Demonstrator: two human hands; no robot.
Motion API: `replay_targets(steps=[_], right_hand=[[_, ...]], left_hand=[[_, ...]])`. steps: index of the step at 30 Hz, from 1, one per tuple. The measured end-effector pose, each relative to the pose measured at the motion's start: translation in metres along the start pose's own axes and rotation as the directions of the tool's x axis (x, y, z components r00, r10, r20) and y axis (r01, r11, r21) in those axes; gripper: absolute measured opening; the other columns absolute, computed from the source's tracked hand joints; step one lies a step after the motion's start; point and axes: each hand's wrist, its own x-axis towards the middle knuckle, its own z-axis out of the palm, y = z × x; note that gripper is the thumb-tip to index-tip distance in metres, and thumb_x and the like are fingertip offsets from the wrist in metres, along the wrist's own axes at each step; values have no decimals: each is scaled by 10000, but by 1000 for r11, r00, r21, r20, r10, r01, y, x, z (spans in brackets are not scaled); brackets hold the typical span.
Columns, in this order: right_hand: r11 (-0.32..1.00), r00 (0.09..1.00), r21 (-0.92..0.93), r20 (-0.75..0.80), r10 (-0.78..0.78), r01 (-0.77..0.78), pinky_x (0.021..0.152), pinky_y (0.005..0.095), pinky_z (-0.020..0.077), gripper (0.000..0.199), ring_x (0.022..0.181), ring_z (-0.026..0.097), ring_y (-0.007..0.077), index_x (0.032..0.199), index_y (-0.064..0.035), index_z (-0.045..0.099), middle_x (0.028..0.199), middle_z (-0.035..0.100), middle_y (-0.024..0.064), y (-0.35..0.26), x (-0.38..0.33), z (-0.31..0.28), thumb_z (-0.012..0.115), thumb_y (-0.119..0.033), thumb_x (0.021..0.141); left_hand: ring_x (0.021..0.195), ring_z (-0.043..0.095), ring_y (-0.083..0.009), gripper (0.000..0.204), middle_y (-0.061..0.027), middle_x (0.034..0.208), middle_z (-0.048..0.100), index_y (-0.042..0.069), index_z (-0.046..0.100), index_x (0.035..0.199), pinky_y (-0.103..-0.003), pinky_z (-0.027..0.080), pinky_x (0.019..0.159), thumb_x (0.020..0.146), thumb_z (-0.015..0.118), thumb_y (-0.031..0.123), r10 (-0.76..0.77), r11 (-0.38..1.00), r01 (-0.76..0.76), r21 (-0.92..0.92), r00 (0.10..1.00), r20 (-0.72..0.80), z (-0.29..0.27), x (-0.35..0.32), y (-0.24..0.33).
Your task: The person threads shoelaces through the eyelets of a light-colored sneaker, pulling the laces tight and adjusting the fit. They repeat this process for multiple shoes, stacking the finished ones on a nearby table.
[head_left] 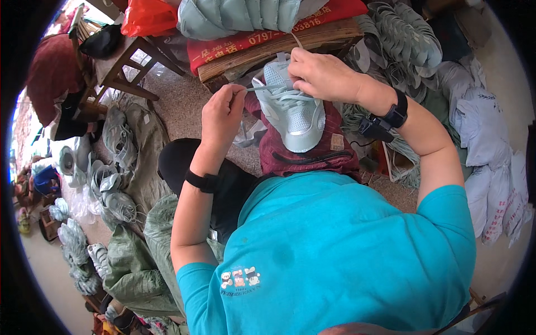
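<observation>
The shoe (pixel 293 111) I work on is a pale mint-green sneaker with a mesh upper. It rests on the dark red cloth (pixel 312 148) over my lap, its sole down and one end pointing toward me. Its lace (pixel 262 87) is the same pale green, threaded across the front in several rows, with one end stretched out to the left, pulled taut.

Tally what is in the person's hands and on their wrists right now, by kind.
Pale mint shoe upper, on the lap: 1
Shoelace, pinched by the left hand and right hand: 1
Black wristbands, left wrist and right wrist: 2
Total: 4
</observation>
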Motion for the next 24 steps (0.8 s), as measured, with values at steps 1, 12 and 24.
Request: replay_targets(steps=[1, 12, 24], right_hand=[[999, 999, 26, -27, -18, 19, 731, 434, 503, 103, 868, 616, 334, 908, -40, 574, 973, 566, 125, 1, 0, 1, 638, -118, 885], [963, 987, 253, -101, 126, -97, 674, 364, 468, 136, 720, 572, 253, 964, -7, 550, 797, 564, 117, 19, -24, -1, 621, -118, 930], [994, 971, 7, -212, 110, -111, 708, 375, 498, 159, 809, 616, 287, 994, -41, 692, 850, 569, 107, 55, -44, 0, 644, -175, 923]], left_hand=[[753, 660, -268, 94, -137, 872, 666, 29, 657, 1011, -327, 522, 688, 931, 637, 74, 37, 999, -37, 25, 999, -2, -1, -3, -3], [733, 666, -217, 124, -138, 828, 666, 11, 661, 990, -318, 507, 663, 949, 643, 127, -111, 975, 138, 172, 981, -157, -52, -31, -58], [932, 651, -222, 131, -87, 994, 675, 110, 712, 1015, -347, 492, 777, 963, 644, 209, -250, 823, 250, 510, 966, -70, -46, -23, -64]])
